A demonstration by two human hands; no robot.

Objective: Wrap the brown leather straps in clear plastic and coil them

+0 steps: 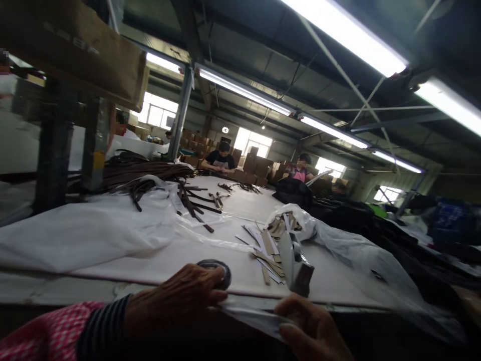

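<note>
My left hand (176, 296) is closed near the table's front edge, its fingers over a dark round coil (226, 276) with a greyish rim. Whether the coil is a rolled belt or something else I cannot tell. From the fingertips of this hand a translucent plastic strip (253, 318) stretches to my right hand (313, 328), which pinches its other end between thumb and fingers. Just beyond the right hand a grey tape dispenser (295, 263) stands on the table. Beside it lie loose beige and white strips (268, 248), some spilling from a clear plastic bag (306, 220).
White plastic sheeting (93, 230) covers the table's left side, below a heap of dark brown straps (146, 170). A metal post (92, 145) rises at left. Dark material (349, 220) lies at right. Two people work at the far end, before stacked cartons (257, 165).
</note>
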